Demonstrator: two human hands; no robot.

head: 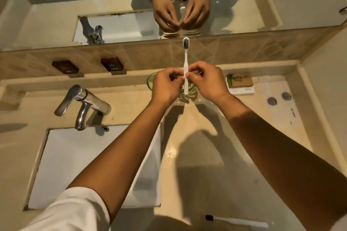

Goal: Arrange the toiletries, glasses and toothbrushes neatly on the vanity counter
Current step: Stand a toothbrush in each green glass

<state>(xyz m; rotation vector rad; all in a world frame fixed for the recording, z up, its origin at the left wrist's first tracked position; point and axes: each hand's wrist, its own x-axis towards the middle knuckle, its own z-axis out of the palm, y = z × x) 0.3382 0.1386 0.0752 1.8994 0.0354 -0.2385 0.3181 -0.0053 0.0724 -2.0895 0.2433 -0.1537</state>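
A white toothbrush stands upright, bristles up, pinched at mid-handle by the fingertips of my left hand and my right hand. Its lower end hangs over a clear green-tinted glass on the beige counter, mostly hidden behind my hands. A second green glass shows its rim just left of my left hand. Another white toothbrush with a dark head lies flat near the counter's front edge.
A brown soap box sits on a white card at the back right, with two small round caps beside it. A chrome faucet stands over the white sink at left. A mirror runs above the tiled backsplash.
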